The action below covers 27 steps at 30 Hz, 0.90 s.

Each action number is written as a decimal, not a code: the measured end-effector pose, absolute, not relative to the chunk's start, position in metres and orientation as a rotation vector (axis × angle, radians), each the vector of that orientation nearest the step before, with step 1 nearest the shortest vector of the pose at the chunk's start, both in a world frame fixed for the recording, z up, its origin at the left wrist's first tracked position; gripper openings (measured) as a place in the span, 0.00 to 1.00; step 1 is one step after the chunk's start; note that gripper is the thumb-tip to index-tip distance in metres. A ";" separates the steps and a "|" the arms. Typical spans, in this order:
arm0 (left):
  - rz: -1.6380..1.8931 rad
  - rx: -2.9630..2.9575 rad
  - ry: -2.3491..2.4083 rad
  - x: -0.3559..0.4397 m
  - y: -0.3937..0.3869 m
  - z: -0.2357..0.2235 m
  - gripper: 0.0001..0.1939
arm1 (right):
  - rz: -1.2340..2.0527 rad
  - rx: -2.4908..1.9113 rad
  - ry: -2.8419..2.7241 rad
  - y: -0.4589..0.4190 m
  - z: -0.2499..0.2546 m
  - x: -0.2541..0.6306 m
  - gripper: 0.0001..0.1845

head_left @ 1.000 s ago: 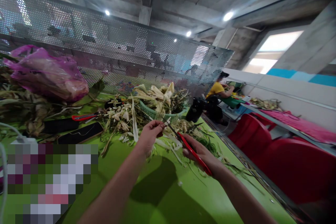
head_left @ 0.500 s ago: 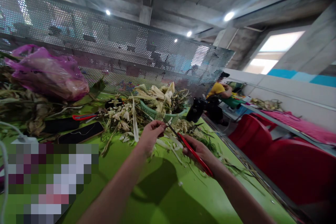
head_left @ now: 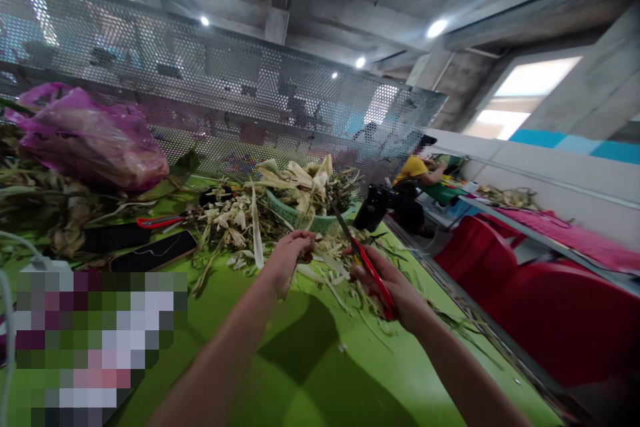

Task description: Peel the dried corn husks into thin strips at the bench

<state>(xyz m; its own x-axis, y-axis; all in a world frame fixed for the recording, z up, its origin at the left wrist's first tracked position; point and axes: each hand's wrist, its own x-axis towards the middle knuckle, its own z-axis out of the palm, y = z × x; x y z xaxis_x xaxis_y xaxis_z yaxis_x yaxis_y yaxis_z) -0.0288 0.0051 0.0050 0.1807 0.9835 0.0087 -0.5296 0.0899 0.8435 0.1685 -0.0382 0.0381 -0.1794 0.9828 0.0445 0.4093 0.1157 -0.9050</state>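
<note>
My right hand [head_left: 385,280] is closed round the red handles of a pair of scissors [head_left: 367,270], whose dark blades point up and away toward the basket. To its left, my left hand [head_left: 290,257] is closed with thumb and fingers together; what it pinches, if anything, is too small to make out. The scissor blades are apart from the left fingers. Beyond both hands stands a green plastic basket [head_left: 287,212] heaped with dried pale husks [head_left: 305,180]. Husk scraps and thin strips [head_left: 325,273] lie on the green table [head_left: 300,353] under and around the hands.
On the left are a purple plastic bag [head_left: 95,140], a red-handled cutter [head_left: 160,221], a phone [head_left: 155,253] and a white power strip [head_left: 47,270]. A dark bottle-like object [head_left: 373,207] stands right of the basket. Red chairs [head_left: 555,313] and a seated person in yellow [head_left: 415,170] are to the right.
The scissors have swung upward and away from my left fingers, their tips now nearer the basket. The small white piece seen at the left fingertips no longer shows there.
</note>
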 end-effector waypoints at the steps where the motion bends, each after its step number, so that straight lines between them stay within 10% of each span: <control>1: 1.250 0.848 0.694 -0.029 0.005 0.005 0.07 | 1.032 -1.362 -1.671 -0.038 0.040 0.168 0.28; 27: 1.028 1.241 0.667 -0.025 0.005 -0.004 0.15 | 0.997 -1.166 -1.517 -0.009 0.029 0.144 0.30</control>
<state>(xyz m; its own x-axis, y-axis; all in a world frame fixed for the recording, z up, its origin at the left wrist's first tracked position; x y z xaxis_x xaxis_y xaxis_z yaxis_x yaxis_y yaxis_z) -0.0249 0.0045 -0.0041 0.4208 0.8999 0.1148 -0.2616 -0.0009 0.9652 0.1436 -0.0087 0.0288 -0.0999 0.9752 0.1977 0.2060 0.2146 -0.9547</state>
